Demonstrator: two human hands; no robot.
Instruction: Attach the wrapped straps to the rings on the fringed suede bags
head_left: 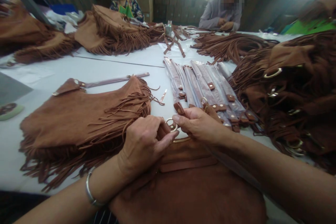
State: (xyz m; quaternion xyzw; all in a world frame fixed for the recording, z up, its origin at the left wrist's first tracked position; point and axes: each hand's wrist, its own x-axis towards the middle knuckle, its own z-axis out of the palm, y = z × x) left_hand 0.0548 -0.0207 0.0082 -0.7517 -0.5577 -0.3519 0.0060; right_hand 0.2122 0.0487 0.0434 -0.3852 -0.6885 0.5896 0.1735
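Between hands (145, 136) (201, 124), metal ring (170, 119), brown bag (194, 192) beneath

I count one left hand (144, 135), one right hand (199, 122), one held ring (176, 128), one bag (196, 192) beneath, one fringed bag (86, 115) at worktop's (118, 65) near-left corner.

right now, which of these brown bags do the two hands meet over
The front bag, bottom centre: the left hand and right hand meet over its gold zip. The flat fringed bag lies to the left; other bags are piled farther off.
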